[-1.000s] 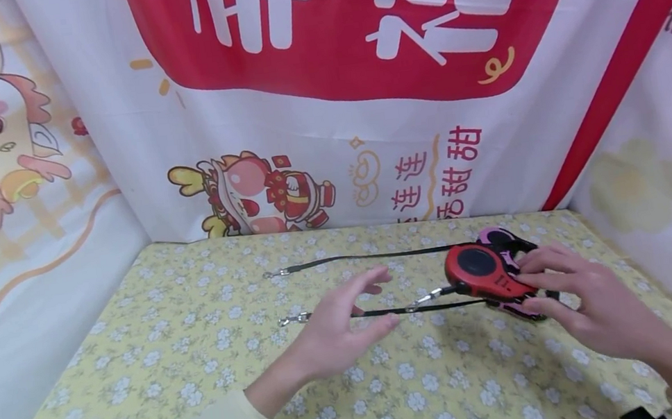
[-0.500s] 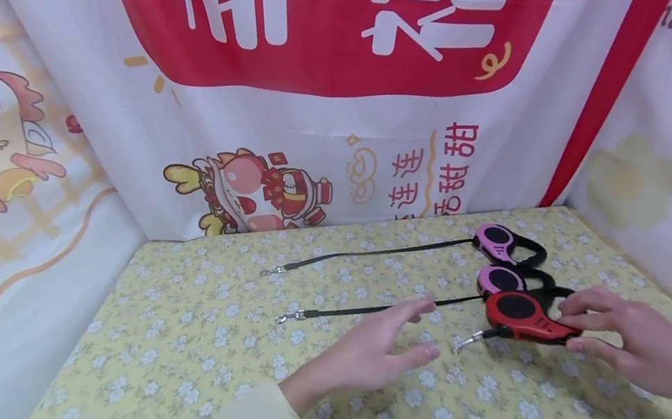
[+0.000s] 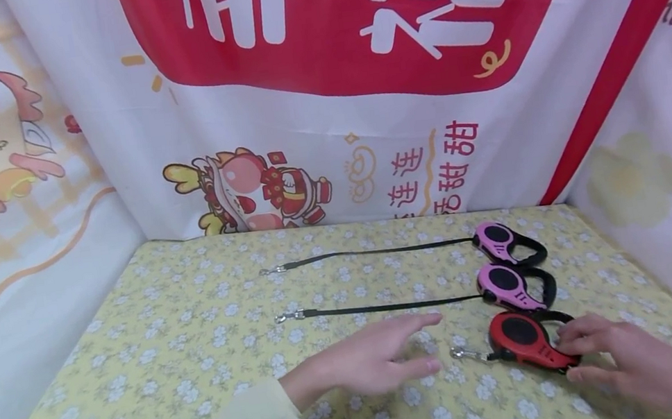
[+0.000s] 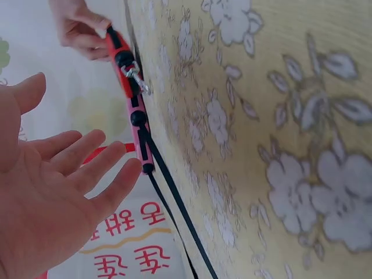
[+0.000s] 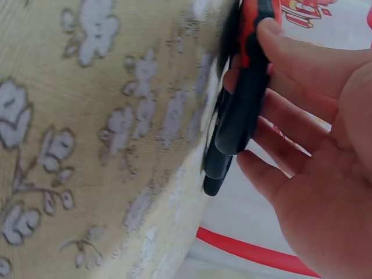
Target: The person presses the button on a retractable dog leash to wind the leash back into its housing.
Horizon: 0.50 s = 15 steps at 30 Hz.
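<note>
A red retractable dog leash [image 3: 527, 341] lies low over the table at the right, its metal clip [image 3: 470, 354] pointing left. My right hand [image 3: 631, 360] pinches its handle end, with the thumb on the red casing [image 5: 252, 23] in the right wrist view and fingertips behind. Just beyond are a nearer pink retractable leash [image 3: 504, 281] and a farther pink one [image 3: 493, 238], both with black straps drawn out leftward. My left hand [image 3: 370, 359] hovers left of the red leash's clip, fingers loosely extended and holding nothing; the left wrist view shows its open palm [image 4: 46, 203].
Yellow flowered cloth covers the table [image 3: 192, 367]. The pink leashes' straps end in metal clips [image 3: 289, 316] near the middle left. A printed white and red curtain [image 3: 322, 99] stands at the back, with white side sheets [image 3: 637, 102] along the right and left.
My right hand has brought the red leash toward me from above the pink leashes and lowered it beside the nearer one. My left hand has shifted right and slightly nearer, still holding nothing.
</note>
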{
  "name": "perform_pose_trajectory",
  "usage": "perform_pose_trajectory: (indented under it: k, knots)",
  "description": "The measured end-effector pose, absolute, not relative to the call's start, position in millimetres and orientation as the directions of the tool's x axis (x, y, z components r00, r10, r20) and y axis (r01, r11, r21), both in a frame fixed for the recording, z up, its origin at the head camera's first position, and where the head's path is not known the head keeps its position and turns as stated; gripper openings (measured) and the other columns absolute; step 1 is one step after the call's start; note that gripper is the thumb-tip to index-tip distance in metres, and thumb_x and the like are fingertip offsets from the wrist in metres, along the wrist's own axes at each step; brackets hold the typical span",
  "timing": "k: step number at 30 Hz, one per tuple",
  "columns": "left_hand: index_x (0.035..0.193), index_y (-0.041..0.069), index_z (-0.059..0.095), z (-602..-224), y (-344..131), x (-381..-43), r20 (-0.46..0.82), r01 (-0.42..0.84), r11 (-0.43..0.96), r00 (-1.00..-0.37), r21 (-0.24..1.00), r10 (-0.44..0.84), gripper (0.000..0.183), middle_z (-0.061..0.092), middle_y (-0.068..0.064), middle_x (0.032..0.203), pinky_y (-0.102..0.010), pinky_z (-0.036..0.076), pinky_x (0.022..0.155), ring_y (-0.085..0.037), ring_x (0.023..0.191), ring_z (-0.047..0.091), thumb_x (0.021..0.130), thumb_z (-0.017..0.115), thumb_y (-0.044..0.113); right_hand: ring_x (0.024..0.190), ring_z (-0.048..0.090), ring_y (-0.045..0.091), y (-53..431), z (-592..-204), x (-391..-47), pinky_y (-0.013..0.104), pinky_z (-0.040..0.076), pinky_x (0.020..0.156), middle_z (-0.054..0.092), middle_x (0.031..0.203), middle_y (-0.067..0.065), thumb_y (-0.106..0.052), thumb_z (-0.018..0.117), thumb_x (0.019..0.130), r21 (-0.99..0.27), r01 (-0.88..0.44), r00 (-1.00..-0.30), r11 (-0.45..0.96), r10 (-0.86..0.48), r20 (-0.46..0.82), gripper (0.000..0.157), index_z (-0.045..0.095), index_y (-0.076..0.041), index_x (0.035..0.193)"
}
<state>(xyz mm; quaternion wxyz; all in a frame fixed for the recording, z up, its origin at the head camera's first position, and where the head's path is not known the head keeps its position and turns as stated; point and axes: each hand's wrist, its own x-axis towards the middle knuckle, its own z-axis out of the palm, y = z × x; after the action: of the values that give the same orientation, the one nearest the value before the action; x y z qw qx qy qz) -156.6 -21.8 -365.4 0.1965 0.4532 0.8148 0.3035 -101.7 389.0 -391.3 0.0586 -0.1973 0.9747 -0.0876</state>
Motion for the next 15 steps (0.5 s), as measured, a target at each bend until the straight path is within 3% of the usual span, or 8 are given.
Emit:
perform_pose_trajectory:
  k: [5, 8, 9, 13, 15]
  knots:
    - [0.168, 0.023, 0.029, -367, -31, -160, -0.059, 0.577, 0.412, -0.531, 0.706, 0.845, 0.065, 0.035, 0.005, 0.173, -0.038, 0.033, 0.130, -0.017, 0.159, 0.037, 0.111, 0.048, 0.050, 0.113, 0.069, 0.037, 394, -390, -106, 0.035, 0.061, 0.084, 0.073, 0.127, 0.004, -0.049, 0.077, 0.094, -0.217, -0.363, -0.908, 0.906, -0.396, -0.134, 0.030, 0.081, -0.026, 0.112]
    - [0.166, 0.027, 0.032, -370, -39, -164, -0.064, 0.541, 0.431, -0.568, 0.722, 0.821, 0.063, 0.040, 0.006, 0.170, -0.038, 0.039, 0.126, -0.019, 0.154, 0.045, 0.111, 0.051, 0.049, 0.116, 0.069, 0.037, 398, -383, -109, 0.038, 0.061, 0.084, 0.074, 0.128, 0.003, -0.047, 0.078, 0.094, -0.252, -0.320, -0.930, 0.913, -0.353, -0.100, 0.021, 0.079, -0.035, 0.112]
    - [0.165, 0.028, 0.034, -371, -42, -165, -0.062, 0.525, 0.436, -0.586, 0.730, 0.808, 0.062, 0.042, 0.005, 0.169, -0.038, 0.043, 0.123, -0.020, 0.146, 0.054, 0.110, 0.052, 0.048, 0.117, 0.069, 0.036, 399, -380, -111, 0.037, 0.061, 0.083, 0.074, 0.128, 0.002, -0.046, 0.078, 0.094, -0.255, -0.307, -0.940, 0.917, -0.334, -0.070, 0.019, 0.078, -0.038, 0.111]
    - [0.161, 0.028, 0.044, -373, -57, -170, -0.041, 0.459, 0.457, -0.670, 0.762, 0.741, 0.057, 0.048, 0.004, 0.165, -0.046, 0.044, 0.122, -0.022, 0.145, 0.054, 0.109, 0.057, 0.046, 0.118, 0.068, 0.009, 401, -367, -124, 0.035, 0.061, 0.083, 0.075, 0.129, 0.000, -0.037, 0.078, 0.097, -0.336, -0.272, -0.960, 0.902, -0.278, 0.031, 0.020, 0.076, -0.039, 0.117]
    - [0.158, 0.025, 0.048, -375, -65, -173, -0.026, 0.427, 0.454, -0.706, 0.782, 0.708, 0.054, 0.050, 0.002, 0.164, -0.052, 0.044, 0.122, -0.025, 0.145, 0.054, 0.108, 0.059, 0.043, 0.115, 0.062, -0.009, 402, -361, -134, 0.026, 0.059, 0.082, 0.075, 0.129, -0.002, -0.032, 0.075, 0.100, -0.398, -0.275, -0.959, 0.875, -0.278, 0.050, 0.022, 0.075, -0.034, 0.121]
